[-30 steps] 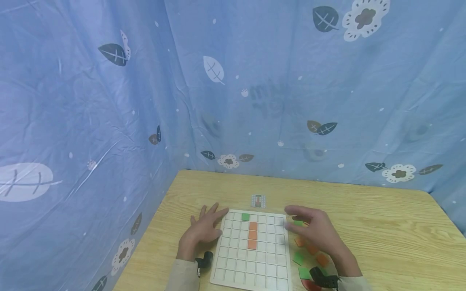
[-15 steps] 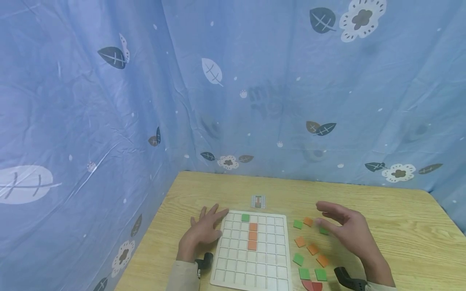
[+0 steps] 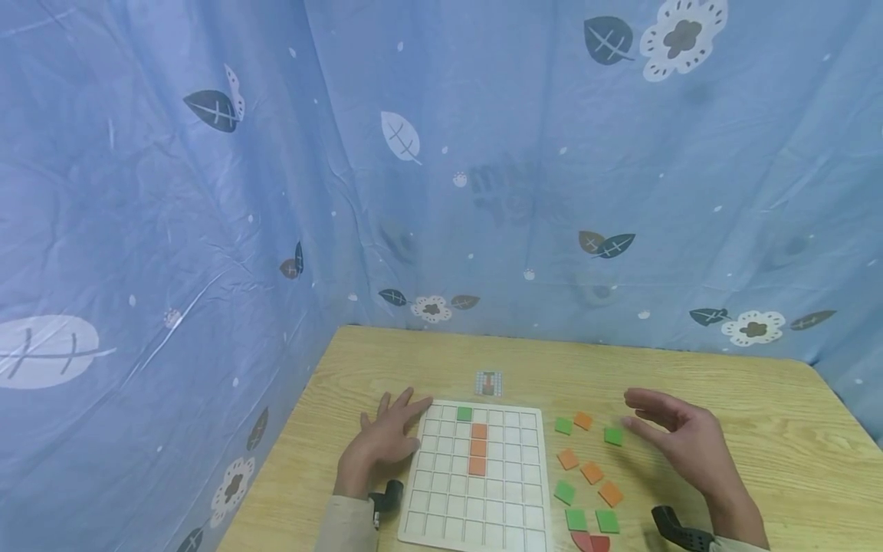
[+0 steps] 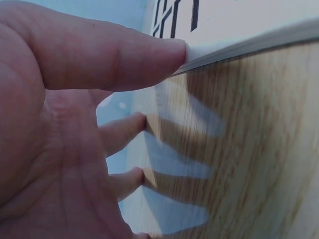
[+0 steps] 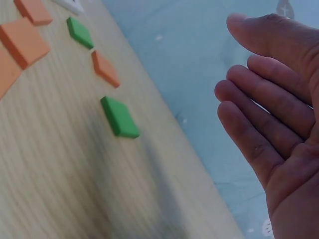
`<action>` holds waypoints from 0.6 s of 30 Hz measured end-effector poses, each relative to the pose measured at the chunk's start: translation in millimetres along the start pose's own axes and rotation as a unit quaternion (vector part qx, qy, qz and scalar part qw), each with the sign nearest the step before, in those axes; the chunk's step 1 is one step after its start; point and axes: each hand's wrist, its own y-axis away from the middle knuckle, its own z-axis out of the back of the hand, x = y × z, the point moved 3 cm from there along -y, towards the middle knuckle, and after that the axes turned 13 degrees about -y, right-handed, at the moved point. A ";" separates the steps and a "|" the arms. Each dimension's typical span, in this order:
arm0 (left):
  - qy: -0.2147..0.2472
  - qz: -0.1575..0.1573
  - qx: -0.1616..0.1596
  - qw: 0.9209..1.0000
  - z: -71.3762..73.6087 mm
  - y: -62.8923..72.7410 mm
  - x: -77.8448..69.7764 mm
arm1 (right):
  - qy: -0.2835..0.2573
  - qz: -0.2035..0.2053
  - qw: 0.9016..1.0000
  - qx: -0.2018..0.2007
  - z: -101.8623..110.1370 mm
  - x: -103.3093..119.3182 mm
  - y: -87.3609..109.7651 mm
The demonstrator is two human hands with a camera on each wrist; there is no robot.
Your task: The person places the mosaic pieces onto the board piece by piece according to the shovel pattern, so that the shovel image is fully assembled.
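Observation:
A white grid board [image 3: 455,485] lies on the table, with one green tile [image 3: 464,414] in its top row and a column of three orange tiles [image 3: 478,448] below and to the right. My left hand [image 3: 382,438] rests at the board's upper left edge, fingers spread; in the left wrist view its thumb [image 4: 119,57] touches the board's side. My right hand [image 3: 679,437] hovers over the table to the right, holding nothing, its fingers gently bent. Nearest to it lies a loose green tile [image 5: 119,118]. Several more green and orange tiles [image 3: 592,472] lie between board and hand.
Two red quarter-round pieces [image 3: 591,542] lie at the lower edge of the head view. A small printed card [image 3: 489,383] with a grid pattern sits behind the board. Blue patterned curtain [image 3: 524,192] hangs along the table's [image 3: 759,429] back and left sides.
My right hand has moved right, from the board's right edge to beyond the loose tiles, uncovering them. My left hand has stayed in place.

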 end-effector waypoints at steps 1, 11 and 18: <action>0.000 0.000 0.000 1.000 0.0 0.0 0.0 | -0.001 -0.003 1.000 0.000 -0.4 -1.7 -0.1; 0.002 -0.001 -0.002 1.000 -0.9 -0.7 1.1 | -0.023 -0.085 0.995 0.048 -7.3 -24.8 1.5; 0.002 -0.005 -0.002 1.000 -0.9 -0.6 1.3 | -0.027 -0.076 0.995 0.054 -11.1 -36.3 2.6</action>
